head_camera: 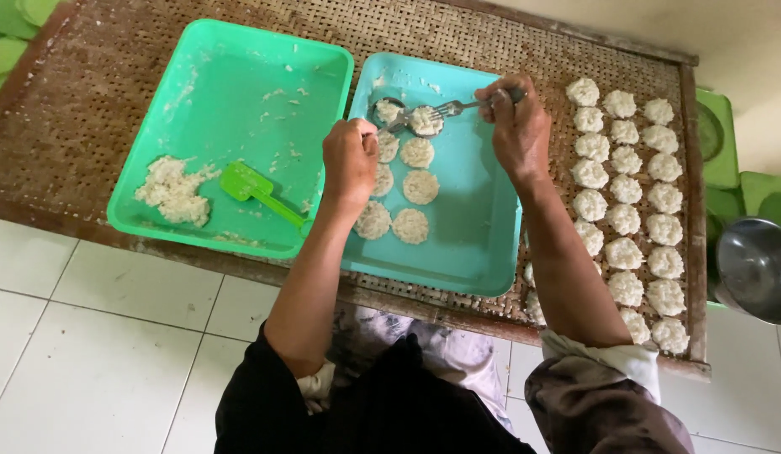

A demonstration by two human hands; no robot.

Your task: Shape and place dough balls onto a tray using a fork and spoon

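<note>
Over the blue tray: both hands are seen working, viewed from above.
Fork: metal, gripped in the closed fingers of the right hand; long axis lies nearly level across the view, tines pointing left, handle end hidden in the fist.
Fork tip: pressed onto a white rice patty near the tray's far edge, beside a small round metal mould.
Left hand: fingers curled shut at the tray's left rim; whether something is pinched inside cannot be told.
Blue tray: rectangular, smooth plastic, rounded corners; flat round patties are laid in two short columns at its left half.
Patties: white, grainy, disc-shaped, edges slightly ragged.
Green tray: rectangular plastic, just beside the blue one; smeared with stray grains; a lumpy heap of cooked rice sits at its near left corner.
Green scoop: plastic, flat blade toward the upper left, handle running to the lower right.
Woven mat: brown, coarse lattice, framed in wood, under both trays.
Finished rice cakes: rougher white rounds, arranged in three rows on the mat at right.
Metal bowl: shiny, at the far right edge.
</note>
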